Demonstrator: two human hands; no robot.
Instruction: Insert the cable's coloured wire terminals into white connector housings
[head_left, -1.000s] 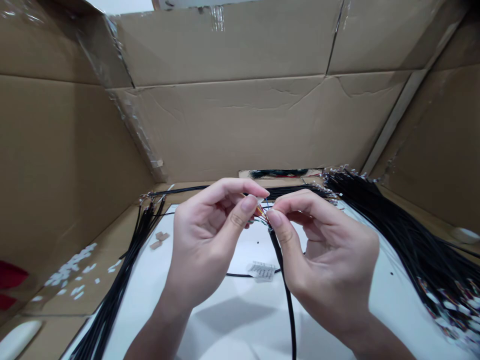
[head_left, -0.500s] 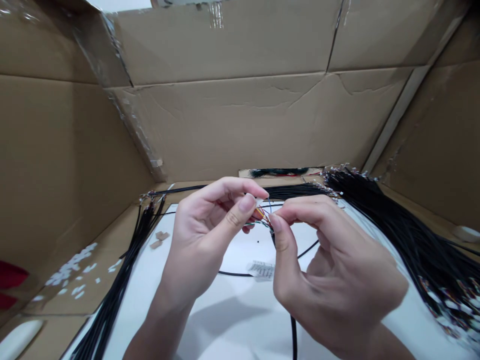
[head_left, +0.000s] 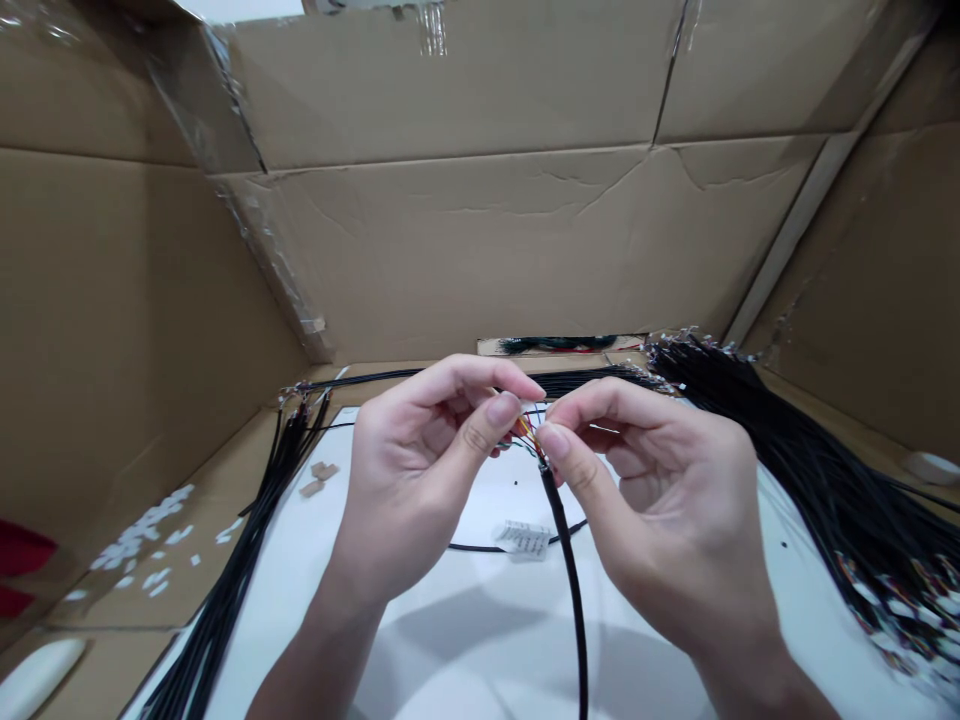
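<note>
A black cable point(head_left: 568, 570) rises from the front edge, and thin coloured wires point(head_left: 529, 435) fan out of its stripped end. My left hand point(head_left: 420, 470) pinches a small white connector point(head_left: 530, 407) between thumb and forefinger; the fingers cover most of it. Some of the coloured wires run to that connector. My right hand point(head_left: 660, 510) closes thumb and forefinger at the wires, just above the black jacket, seemingly on a thin blue wire. Behind the cable a printed white label point(head_left: 523, 540) hangs on a thin stretch of black cable over the white surface.
Black cable bundles lie at the left point(head_left: 247, 560), along the back, and at the right point(head_left: 795, 470), with connectors at their ends. White bits point(head_left: 142, 530) are scattered on the cardboard at left. Cardboard walls point(head_left: 487, 240) enclose the white work surface point(head_left: 442, 640).
My right hand has shifted its grip and turned, its fingertips now higher and closer to the left hand's. More of the black cable shows. My left hand has barely moved.
</note>
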